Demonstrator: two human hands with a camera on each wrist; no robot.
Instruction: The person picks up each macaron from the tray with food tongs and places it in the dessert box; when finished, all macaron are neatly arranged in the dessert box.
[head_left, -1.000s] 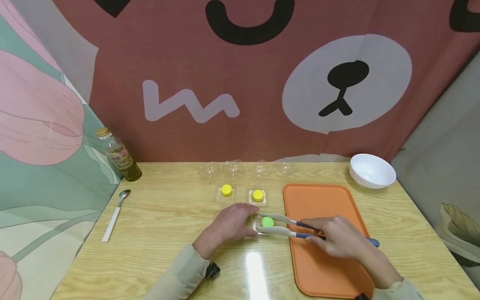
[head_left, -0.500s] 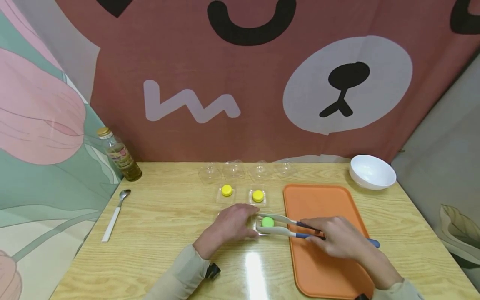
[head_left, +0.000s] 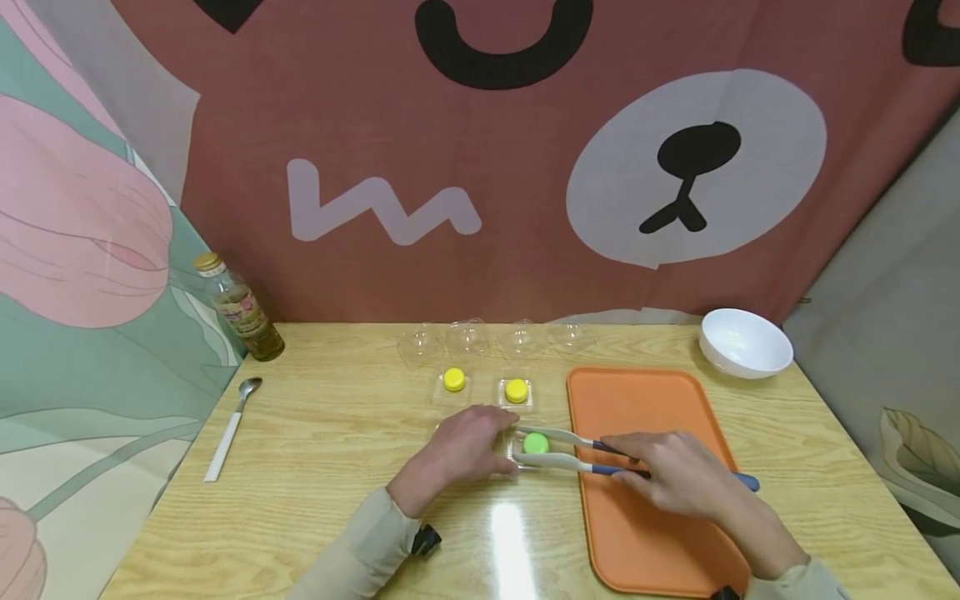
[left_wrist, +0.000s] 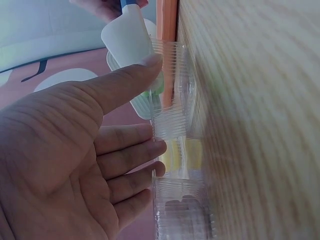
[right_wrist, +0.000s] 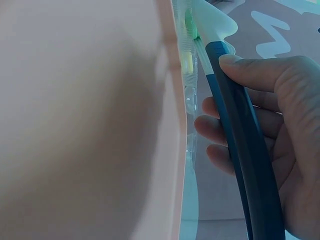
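Between thumb and fingers, my left hand [head_left: 465, 446] [left_wrist: 70, 160] holds a clear plastic base [left_wrist: 172, 117] by its opposite edges. A round green piece [head_left: 536, 445] sits in that base. The pale tips of the tongs [head_left: 555, 461] lie on either side of the green piece; whether they press it cannot be told. My right hand [head_left: 678, 475] [right_wrist: 285, 110] grips the tongs' dark blue handles [right_wrist: 245, 135] above the orange tray [head_left: 637, 400]. Another clear base with a dark piece [left_wrist: 185, 215] is beside my left fingers, mostly hidden in the head view.
Two yellow pieces [head_left: 453, 380] [head_left: 516, 391] sit in clear bases behind my hands. Several clear domed lids [head_left: 470, 337] line the table's back edge. An oil bottle [head_left: 247, 317] and a spoon [head_left: 225, 442] are at the left, a white bowl [head_left: 745, 343] at the back right.
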